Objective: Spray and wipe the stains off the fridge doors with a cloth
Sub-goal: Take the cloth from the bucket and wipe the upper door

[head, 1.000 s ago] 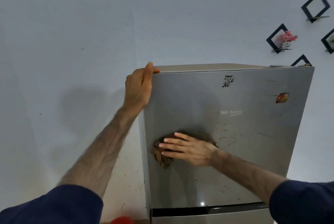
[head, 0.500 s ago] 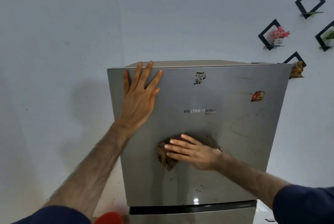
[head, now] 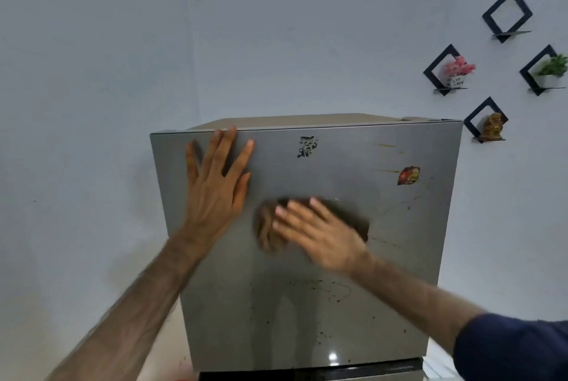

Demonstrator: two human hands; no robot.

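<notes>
Higher now, the flat right hand (head: 319,236) presses the cloth (head: 270,227) on the fridge door (head: 307,319); left hand (head: 218,184) splayed flat beside it.

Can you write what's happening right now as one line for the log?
step: wiping upper fridge door | right hand: presses brown cloth | left hand: flat on door | stains: remain

The fridge door (head: 307,257) is brushed silver-grey, flecked with small dark and reddish-brown stains (head: 325,288) and thin orange-brown streaks near its upper right. A black scribbled sticker (head: 307,147) sits near the top, and a red, yellow and black sticker (head: 408,175) further right. The cloth (head: 270,227) is brown. The wall (head: 123,42) is pale bluish white. The diamond shelves (head: 507,13) are black, holding pink flowers (head: 459,67), a green plant (head: 553,65) and a golden-brown figurine (head: 493,127). The sleeve (head: 516,350) is dark navy.
</notes>
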